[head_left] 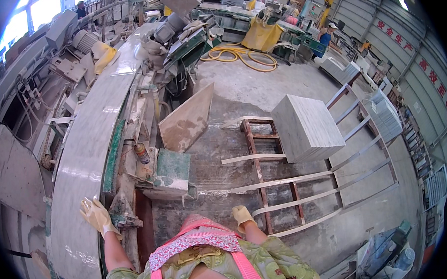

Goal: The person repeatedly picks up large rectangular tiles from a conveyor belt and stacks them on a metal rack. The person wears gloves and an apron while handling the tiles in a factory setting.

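Observation:
A long, polished, pale stone slab point(86, 144) lies on the machine line at my left. My left hand point(97, 215), in a cream rubber glove, rests at the slab's near right edge with its fingers stretched out and apart. It grips nothing. My right hand point(242, 215), in a matching glove, hangs low in front of me beside the wood-and-metal rack point(260, 188). Its fingers point away and are foreshortened, so their pose is unclear; nothing shows in it. A neat stack of pale stone tiles point(308, 128) stands on the rack's far part.
Between the slab and the rack are a green metal box point(172, 169), a spray can point(142, 153) and a leaning brown stone piece point(188, 120). A yellow hose point(243, 55) coils on the floor farther off. Another person point(325, 39) stands at the far right.

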The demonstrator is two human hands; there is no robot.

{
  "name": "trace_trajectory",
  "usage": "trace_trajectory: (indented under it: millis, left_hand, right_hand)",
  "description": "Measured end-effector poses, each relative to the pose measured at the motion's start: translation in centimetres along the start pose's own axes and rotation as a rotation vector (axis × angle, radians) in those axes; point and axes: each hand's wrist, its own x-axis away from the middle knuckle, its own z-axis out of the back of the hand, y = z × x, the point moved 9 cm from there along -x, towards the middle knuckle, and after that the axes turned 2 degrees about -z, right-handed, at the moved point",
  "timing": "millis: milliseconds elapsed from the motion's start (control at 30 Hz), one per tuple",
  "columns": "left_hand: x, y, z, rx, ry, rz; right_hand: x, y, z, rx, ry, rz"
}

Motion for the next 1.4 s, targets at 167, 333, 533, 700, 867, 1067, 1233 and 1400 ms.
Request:
trace_trajectory:
  millis: [167,333,533,700,867,1067,1233,1400]
  left_hand:
    - [0.0,0.0,0.0,-0.002,0.021,-0.011]
    - [0.0,0.0,0.1,-0.004,0.000,-0.001]
    - [-0.1,0.0,0.0,-0.010,-0.031,0.000]
    - [-0.1,-0.3,-0.3,-0.006,-0.031,0.004]
    - [-0.1,0.0,-0.1,-0.011,-0.052,-0.004]
    - [-0.1,0.2,-0.5,-0.001,-0.033,-0.009]
    - [0.0,-0.2,1.0,0.016,-0.010,0.005]
    - [0.4,-2.6,-1.3,0.175,-0.095,0.207]
  right_hand:
    - [-0.2,0.3,-0.1,-0.013,0.003,0.002]
    - [-0.2,0.5,-0.2,-0.055,0.004,-0.019]
    - [-0.9,0.6,-0.2,-0.012,0.050,0.059]
    - [-0.7,0.4,-0.3,-0.018,0.045,0.041]
    - [-0.9,0.6,-0.4,0.020,0.028,0.047]
    - [-0.2,0.3,0.0,0.041,0.020,0.031]
    - [-0.2,-0.7,-0.2,0.035,0.021,0.070]
    - [-0.5,-1.2,-0.4,-0.067,-0.080,0.147]
